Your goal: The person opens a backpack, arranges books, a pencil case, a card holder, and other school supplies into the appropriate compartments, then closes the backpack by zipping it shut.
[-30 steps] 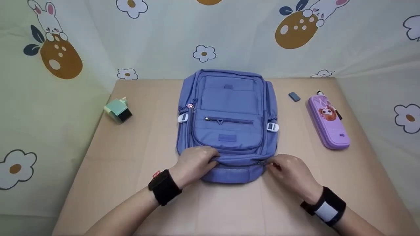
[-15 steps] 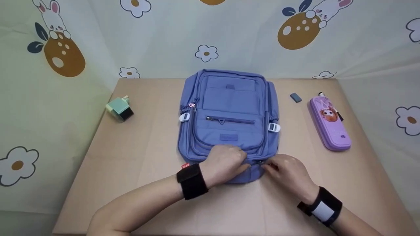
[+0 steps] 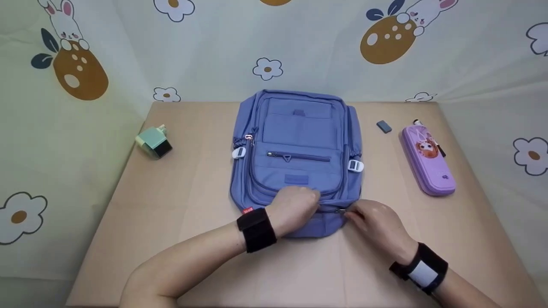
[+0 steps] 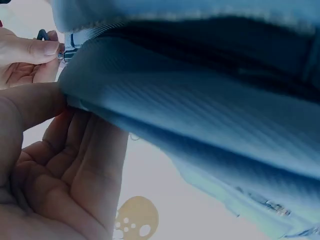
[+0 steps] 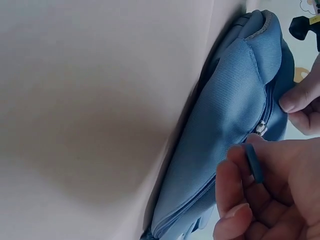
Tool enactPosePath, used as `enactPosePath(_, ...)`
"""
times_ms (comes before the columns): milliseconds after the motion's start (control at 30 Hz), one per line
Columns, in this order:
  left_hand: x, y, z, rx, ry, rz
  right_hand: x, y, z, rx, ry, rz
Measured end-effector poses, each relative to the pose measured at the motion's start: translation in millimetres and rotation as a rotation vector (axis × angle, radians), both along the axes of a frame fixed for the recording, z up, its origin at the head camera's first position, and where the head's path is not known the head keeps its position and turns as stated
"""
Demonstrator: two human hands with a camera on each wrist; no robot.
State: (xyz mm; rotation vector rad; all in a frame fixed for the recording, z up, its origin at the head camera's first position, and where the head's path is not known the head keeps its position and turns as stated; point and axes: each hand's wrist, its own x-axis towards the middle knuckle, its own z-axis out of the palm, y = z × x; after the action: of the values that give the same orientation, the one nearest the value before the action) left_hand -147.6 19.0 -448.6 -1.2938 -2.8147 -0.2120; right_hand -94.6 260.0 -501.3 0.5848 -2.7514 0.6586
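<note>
A blue backpack (image 3: pixel 299 128) lies face up on the table, its bottom end toward me. My left hand (image 3: pixel 295 209) grips the fabric just above the lower pocket's zipper. In the left wrist view the pocket's opening (image 4: pixel 200 47) shows as a dark gap above the fold which the left hand (image 4: pixel 70 150) pinches. At the pocket's right end my right hand (image 3: pixel 379 224) pinches the zipper pull (image 5: pixel 254 164) between thumb and finger. Its metal slider (image 5: pixel 261 128) sits on the zipper track close beside the left hand's fingertips in the right wrist view.
A purple pencil case (image 3: pixel 429 160) lies to the right, a pen partly showing behind it. Near it is a small dark blue-grey block (image 3: pixel 384 126). A mint-green blocky object with a black face (image 3: pixel 155 142) sits at the left. Patterned sheeting (image 3: pixel 214 51) encloses the table.
My left hand has shifted right along the backpack's lower edge, closer to the right hand. The right hand has stayed at the zipper pull, nearly in place.
</note>
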Motion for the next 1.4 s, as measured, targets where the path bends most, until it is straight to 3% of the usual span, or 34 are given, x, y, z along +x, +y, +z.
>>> enactPosePath(333, -3.0, -3.7, 1.6, 0.024, -0.111, 0.020, -7.9, 27, 3.0, 0.017, -0.050, -0.085)
enactPosePath(567, -0.9, -0.9, 0.1, -0.010, -0.101, 0.015, -17.0, 42, -3.8, 0.015, -0.061, -0.134)
enactPosePath(833, -1.3, 3.8, 7.3, -0.047, -0.107, 0.008, -15.7, 45, -5.3, 0.013, -0.017, -0.088)
enactPosePath(1100, 2.9, 30.6, 21.4, -0.140, -0.088, -0.015, -15.2, 42, -5.4, 0.035, -0.005, -0.108)
enactPosePath(1400, 5.6, 68.1, 16.1, -0.169, -0.038, -0.031, -16.1, 38, -4.1, 0.060, -0.049, -0.160)
